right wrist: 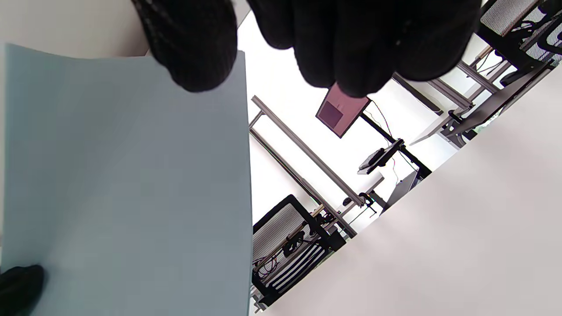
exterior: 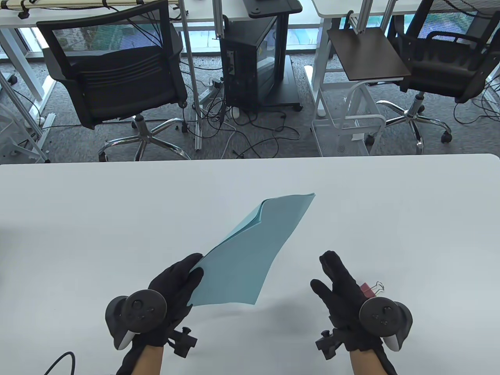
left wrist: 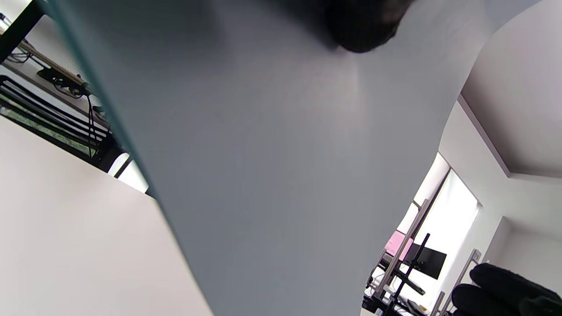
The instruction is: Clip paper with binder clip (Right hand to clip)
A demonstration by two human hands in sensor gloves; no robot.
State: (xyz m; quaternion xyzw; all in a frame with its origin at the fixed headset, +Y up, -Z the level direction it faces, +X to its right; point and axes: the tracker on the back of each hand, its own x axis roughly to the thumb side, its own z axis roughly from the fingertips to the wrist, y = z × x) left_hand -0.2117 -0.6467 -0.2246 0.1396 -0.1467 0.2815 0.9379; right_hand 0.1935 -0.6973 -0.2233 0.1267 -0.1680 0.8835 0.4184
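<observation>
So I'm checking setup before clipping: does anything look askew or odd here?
Nothing is damaged. The blue paper is lifted off the table by the left hand, bowed and slanting. The binder clip lies unclipped beside the right hand.

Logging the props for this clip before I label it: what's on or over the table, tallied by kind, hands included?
Blue paper stack, held up by the left hand: 1
Red binder clip, lying beside the right hand: 1
Gloved hands, left hand and right hand: 2
Total: 4
</observation>
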